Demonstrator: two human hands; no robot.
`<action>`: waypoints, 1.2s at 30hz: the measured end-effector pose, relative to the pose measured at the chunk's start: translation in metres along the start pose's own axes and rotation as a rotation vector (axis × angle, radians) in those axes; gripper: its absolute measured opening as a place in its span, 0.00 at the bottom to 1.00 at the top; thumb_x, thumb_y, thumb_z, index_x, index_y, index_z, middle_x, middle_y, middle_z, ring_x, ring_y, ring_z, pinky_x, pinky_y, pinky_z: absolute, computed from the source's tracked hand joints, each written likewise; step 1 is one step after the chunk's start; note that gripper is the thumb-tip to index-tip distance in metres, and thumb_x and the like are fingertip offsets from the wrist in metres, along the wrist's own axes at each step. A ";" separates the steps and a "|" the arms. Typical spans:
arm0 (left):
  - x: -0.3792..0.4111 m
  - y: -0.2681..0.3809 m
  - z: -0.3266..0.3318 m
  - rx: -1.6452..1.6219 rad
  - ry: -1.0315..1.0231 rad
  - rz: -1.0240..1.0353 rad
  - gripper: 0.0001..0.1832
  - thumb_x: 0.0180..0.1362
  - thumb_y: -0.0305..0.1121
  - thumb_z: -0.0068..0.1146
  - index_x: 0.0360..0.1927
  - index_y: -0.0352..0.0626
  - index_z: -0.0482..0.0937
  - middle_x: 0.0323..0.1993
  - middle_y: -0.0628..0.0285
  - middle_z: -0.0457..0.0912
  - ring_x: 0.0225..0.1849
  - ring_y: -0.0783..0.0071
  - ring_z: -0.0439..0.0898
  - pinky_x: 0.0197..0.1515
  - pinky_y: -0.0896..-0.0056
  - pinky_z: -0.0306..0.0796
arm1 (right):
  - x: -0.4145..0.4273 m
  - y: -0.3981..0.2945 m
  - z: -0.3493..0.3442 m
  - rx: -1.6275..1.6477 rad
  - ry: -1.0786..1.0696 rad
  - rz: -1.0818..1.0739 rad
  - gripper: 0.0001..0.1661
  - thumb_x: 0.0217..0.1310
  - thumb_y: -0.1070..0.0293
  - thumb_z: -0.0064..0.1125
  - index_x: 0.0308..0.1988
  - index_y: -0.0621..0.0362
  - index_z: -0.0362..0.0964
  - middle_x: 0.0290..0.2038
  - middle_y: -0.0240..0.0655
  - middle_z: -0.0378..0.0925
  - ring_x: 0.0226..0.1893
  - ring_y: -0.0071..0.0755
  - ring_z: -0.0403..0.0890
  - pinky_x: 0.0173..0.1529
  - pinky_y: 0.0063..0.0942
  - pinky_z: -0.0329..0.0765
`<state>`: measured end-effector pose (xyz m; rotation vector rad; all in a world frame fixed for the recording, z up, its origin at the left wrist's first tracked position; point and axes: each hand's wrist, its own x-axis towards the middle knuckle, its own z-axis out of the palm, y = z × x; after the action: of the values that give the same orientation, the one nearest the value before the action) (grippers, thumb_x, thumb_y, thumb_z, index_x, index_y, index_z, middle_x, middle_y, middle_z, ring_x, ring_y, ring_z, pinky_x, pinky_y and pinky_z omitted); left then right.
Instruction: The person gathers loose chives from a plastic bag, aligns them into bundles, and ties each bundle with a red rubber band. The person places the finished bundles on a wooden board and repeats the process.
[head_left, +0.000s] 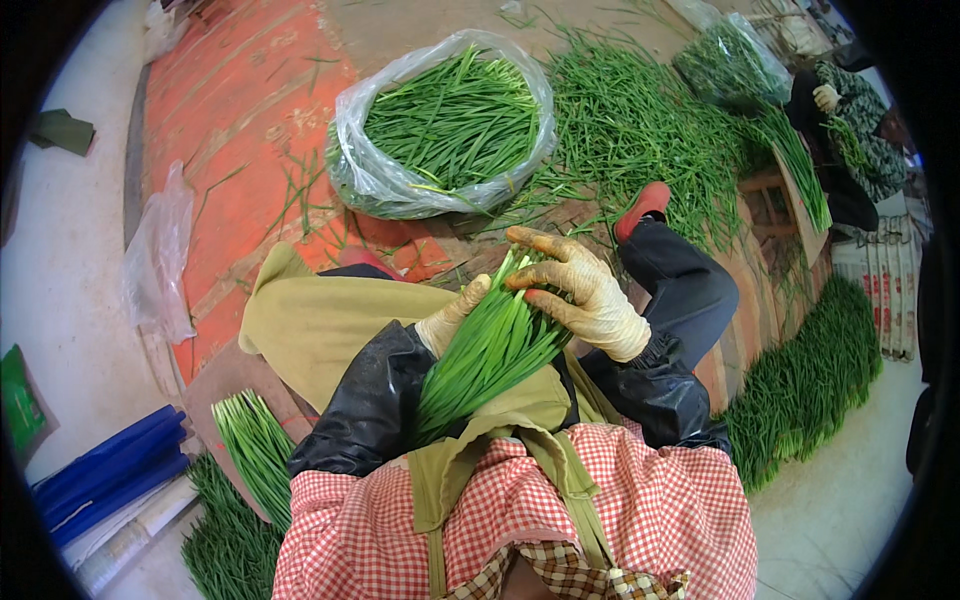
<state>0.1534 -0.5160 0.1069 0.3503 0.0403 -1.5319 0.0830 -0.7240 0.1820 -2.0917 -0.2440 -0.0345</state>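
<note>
A bunch of long green stems, likely garlic chives (487, 352), lies slantwise over my lap, its pale cut ends pointing away from me. My left hand (454, 315), in a stained cream glove, grips the bunch from the left, thumb along its side. From the right, my right hand (581, 296), in a similar glove with browned fingers, curls over the upper end, its fingertips on the pale stems. The right thumb is hidden. Under the bunch, an olive apron (352, 304) covers my lap.
Ahead stands a clear plastic bag (349, 169) full of stems, beside a loose heap of stems (637, 120). A tied bunch (251, 442) rests on a board at left. Stacked bunches (810, 375) line the right side. Another person's gloved hand (826, 98) is at far right.
</note>
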 end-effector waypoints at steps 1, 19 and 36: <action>0.000 -0.001 -0.001 0.004 -0.005 0.007 0.53 0.53 0.72 0.60 0.74 0.49 0.60 0.66 0.58 0.71 0.66 0.63 0.71 0.70 0.56 0.66 | 0.002 0.001 0.003 0.066 -0.019 0.034 0.16 0.59 0.76 0.62 0.48 0.53 0.81 0.66 0.41 0.69 0.64 0.48 0.71 0.65 0.40 0.69; 0.002 -0.020 0.004 0.479 0.000 -0.194 0.36 0.62 0.45 0.67 0.70 0.42 0.66 0.61 0.61 0.75 0.60 0.75 0.74 0.63 0.69 0.68 | -0.040 0.009 0.060 1.304 0.359 0.303 0.61 0.50 0.51 0.76 0.75 0.53 0.48 0.74 0.43 0.55 0.73 0.47 0.59 0.74 0.48 0.59; 0.003 -0.020 -0.032 2.086 0.992 -0.248 0.29 0.52 0.61 0.64 0.42 0.44 0.85 0.38 0.51 0.85 0.45 0.55 0.83 0.48 0.54 0.75 | -0.053 0.014 0.072 1.421 0.556 0.409 0.21 0.58 0.73 0.65 0.52 0.61 0.72 0.36 0.35 0.77 0.44 0.42 0.80 0.56 0.43 0.75</action>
<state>0.1405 -0.5109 0.0716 2.7369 -0.8051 -0.8896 0.0285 -0.6774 0.1270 -0.6278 0.4151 -0.1444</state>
